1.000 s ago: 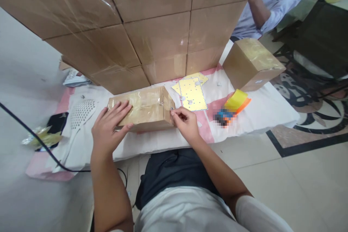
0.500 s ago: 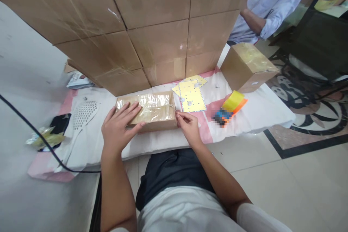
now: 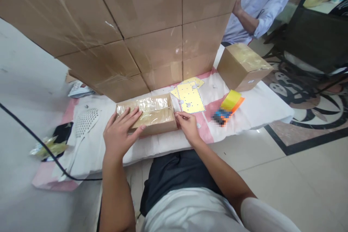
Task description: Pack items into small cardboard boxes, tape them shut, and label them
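A small cardboard box (image 3: 159,114) with shiny clear tape across its top lies lengthwise in front of me. My left hand (image 3: 121,127) rests on the box's left part, fingers spread and flat over the tape. At the right end of the box, my right hand (image 3: 188,124) has thumb and forefinger pinched together against the end face. What is between those fingertips is too small to make out. Just beyond lie yellow dotted paper sheets (image 3: 191,98). To the right is an orange tape dispenser with a yellow roll (image 3: 230,101), partly blurred out.
Stacked cardboard boxes (image 3: 154,54) form a wall behind. Another taped box (image 3: 241,67) stands at the right on the cloth-covered table (image 3: 261,108). A person in a light blue shirt (image 3: 268,5) is behind it. A black cable (image 3: 51,150) crosses at the left.
The view has shifted slightly. Both my hands keep nearly the same places on the box. The other person's hand has come up beside the stacked boxes.
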### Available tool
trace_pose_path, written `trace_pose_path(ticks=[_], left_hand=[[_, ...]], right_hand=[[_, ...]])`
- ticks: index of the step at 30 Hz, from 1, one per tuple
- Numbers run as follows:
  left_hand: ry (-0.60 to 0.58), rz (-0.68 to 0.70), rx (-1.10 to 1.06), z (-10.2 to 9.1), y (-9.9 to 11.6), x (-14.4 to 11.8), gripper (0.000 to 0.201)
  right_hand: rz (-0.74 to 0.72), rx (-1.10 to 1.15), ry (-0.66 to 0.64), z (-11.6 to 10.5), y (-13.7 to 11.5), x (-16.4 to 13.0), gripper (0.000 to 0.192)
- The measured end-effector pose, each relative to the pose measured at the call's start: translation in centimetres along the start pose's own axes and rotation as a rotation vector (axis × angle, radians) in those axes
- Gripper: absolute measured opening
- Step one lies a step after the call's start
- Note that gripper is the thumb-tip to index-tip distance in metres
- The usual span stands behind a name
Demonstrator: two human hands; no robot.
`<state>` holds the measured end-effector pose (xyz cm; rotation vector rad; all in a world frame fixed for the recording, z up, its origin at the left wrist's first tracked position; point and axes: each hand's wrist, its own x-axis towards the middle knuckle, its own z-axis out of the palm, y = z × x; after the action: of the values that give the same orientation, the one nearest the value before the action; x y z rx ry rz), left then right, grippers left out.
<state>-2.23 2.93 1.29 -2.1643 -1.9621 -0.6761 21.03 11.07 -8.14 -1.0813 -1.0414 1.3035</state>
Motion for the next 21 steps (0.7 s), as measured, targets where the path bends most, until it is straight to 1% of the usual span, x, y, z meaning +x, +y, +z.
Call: trace_pose_path(ticks=[2,7,9,11,14,18,21], left_hand=[[0.003,0.008,0.002,0.0,-0.1,-0.1,0.046],[0.015,0.046,0.008,0.1,-0.4,-0.3,0.047],[0.02,0.053,0.015,0.1,-0.4,-0.3,0.047],[0.01,0.058,0.021,0.0,-0.4,-0.3,0.047],[-0.013,0.068,0.035,-0.1,-0.5,-0.2,0.048],[-0.035,0.061,0.055,-0.2,-0.9,-0.2,0.049],[-0.061,0.049,0.054,-0.2,-1.2,-0.4,0.05]], right_hand=[[-0.024,-0.011,-0.013,0.0,-0.1,0.0,0.025],[-0.059,-0.027,0.006,0.1,-0.5,-0.7,0.025],[-0.05,-0.008,-0.015,0.0,-0.8,-1.0,0.024],[-0.041,-0.001,-0.062,-0.2,-1.0,-1.1,0.022],[-0.024,-0.011,-0.12,-0.5,-1.3,-0.8,0.02],[-0.005,0.013,-0.077,-0.3,-1.3,0.1,0.019],[0.007,0.061,-0.116,0.1,-1.0,0.2,0.018]])
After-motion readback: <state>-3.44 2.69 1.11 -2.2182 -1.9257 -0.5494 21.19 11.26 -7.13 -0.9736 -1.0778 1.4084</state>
